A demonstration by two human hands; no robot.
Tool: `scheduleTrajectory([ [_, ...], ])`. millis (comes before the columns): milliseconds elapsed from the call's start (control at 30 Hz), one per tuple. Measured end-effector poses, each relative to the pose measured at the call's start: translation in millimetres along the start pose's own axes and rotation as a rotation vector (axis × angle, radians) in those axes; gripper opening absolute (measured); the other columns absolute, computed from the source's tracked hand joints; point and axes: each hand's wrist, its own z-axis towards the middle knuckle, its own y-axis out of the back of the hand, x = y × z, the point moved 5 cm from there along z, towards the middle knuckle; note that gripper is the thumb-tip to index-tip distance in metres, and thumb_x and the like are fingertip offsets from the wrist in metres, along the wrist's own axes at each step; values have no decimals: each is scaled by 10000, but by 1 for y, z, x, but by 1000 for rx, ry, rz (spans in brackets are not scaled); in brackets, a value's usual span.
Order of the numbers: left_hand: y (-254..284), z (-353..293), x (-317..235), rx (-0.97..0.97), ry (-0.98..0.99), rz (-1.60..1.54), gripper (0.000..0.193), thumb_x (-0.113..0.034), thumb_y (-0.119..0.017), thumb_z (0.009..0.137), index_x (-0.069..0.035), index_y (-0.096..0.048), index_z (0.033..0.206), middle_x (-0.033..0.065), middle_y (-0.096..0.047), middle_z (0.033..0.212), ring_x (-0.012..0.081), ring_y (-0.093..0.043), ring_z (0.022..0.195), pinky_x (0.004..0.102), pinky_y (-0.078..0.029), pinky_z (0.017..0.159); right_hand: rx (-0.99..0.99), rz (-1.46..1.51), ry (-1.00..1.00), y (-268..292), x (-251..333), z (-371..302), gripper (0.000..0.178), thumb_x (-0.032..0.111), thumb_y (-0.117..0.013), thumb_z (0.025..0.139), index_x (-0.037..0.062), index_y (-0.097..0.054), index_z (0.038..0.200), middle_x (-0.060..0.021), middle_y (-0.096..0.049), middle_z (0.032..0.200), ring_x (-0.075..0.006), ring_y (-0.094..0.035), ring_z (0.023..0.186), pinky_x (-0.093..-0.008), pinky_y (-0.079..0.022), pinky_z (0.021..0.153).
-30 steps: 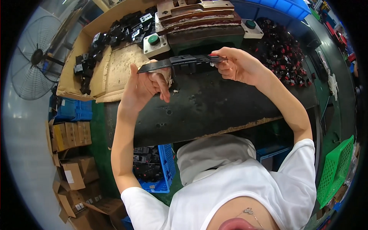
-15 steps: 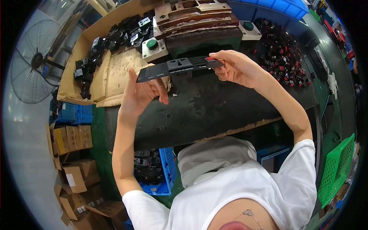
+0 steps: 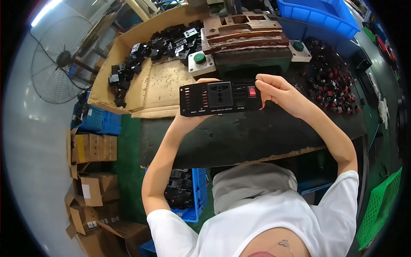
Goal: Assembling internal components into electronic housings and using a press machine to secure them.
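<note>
A black front panel is held up over the dark workbench, its face turned toward me. It carries a universal socket in the middle, slots at the left and a red rocker switch near its right end. My left hand is closed round the panel's left part from below and behind, most of its fingers hidden by it. At the right end, my right hand pinches the edge between thumb and fingers. Behind the panel stands a brown layered fixture block, flanked by two green push buttons.
Black socket parts fill part of a cardboard box at the left. Red-and-black switches lie heaped at the right, below a blue bin. A blue crate of black parts sits under the bench. A fan stands far left.
The panel has tilted from nearly edge-on to face me and come slightly lower and to the right in view. Both hands still hold it; the left has gone further behind it.
</note>
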Motion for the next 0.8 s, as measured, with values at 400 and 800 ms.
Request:
scheduleTrajectory([
  [400,6,-2,-16,-40,-134,87,491,44,-679,723,-12,-491,1173,63,-586,1096,125,-560,957,262,-463,828,-124,-248,242,-14,14,-9,280,185,-445,966,8,-462,749,12,-458,688,-44,-437,656,-206,-327,601],
  [800,58,-54,-18,-421,-215,791,334,-28,-699,719,-14,-578,1030,57,-607,966,157,-560,870,304,-468,768,-268,-1194,631,-14,46,-11,95,56,-589,814,-4,-557,880,-103,-566,851,-287,-543,827,-336,-436,757],
])
